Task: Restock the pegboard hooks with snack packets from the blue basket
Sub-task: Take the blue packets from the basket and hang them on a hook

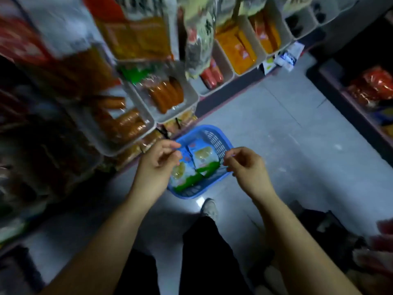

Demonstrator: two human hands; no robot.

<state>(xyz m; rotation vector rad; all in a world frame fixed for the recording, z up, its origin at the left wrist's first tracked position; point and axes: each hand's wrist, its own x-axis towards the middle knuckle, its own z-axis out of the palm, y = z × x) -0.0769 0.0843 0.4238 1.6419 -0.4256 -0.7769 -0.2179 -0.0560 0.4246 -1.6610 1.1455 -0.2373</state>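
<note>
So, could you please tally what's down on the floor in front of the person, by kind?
Blue basket: 1
Blue-and-green snack packets in the basket: 2 in view, one beside the other
Shoe: 1
Total: 4

White plastic shelf bins point(178, 107) line the left — clear-wrapped orange sausages point(167, 94) in one, yellow-orange flat packets point(236, 50) further along, red sausage sticks point(212, 76) between them. Pale grey tiled floor point(287, 128) runs down the aisle. One light-coloured shoe point(209, 208) on it, black trouser legs point(208, 248) below — red-orange bags point(374, 86) on the dark right-hand shelf.
</note>
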